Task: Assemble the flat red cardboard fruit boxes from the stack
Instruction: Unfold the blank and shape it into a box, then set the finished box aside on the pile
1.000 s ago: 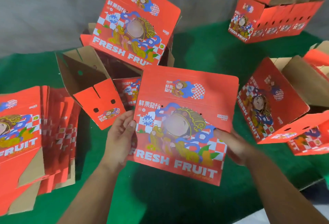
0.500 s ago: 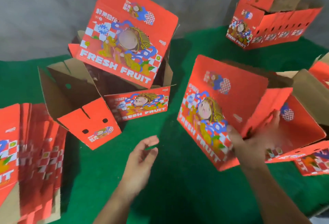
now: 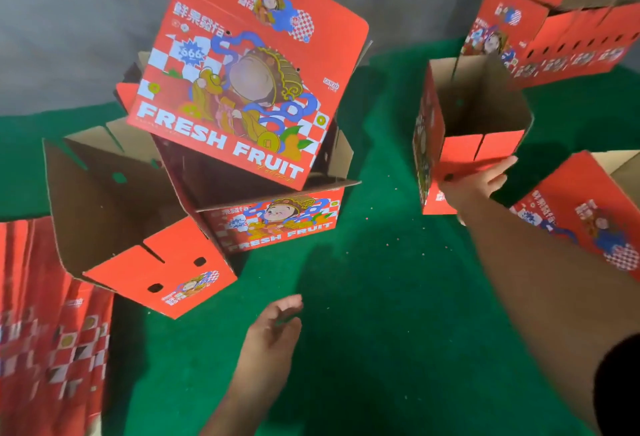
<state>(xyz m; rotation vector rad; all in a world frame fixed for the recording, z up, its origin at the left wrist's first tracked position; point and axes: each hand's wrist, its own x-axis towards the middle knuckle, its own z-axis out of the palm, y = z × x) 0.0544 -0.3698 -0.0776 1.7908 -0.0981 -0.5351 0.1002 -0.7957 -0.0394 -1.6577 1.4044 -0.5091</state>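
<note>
While the left hand (image 3: 273, 328) hovers empty above the green mat (image 3: 363, 331) at near centre, its fingers are loosely spread and touch nothing. At near left lies the stack of flat boxes (image 3: 52, 324). Further out on the right, the right hand (image 3: 479, 181) presses spread fingers against the red near flap of the opened box (image 3: 474, 137), which stands open-topped on the mat. At left centre, 3 assembled boxes (image 3: 221, 158) lean together. At far right sits a further box pile (image 3: 561, 23).
</note>
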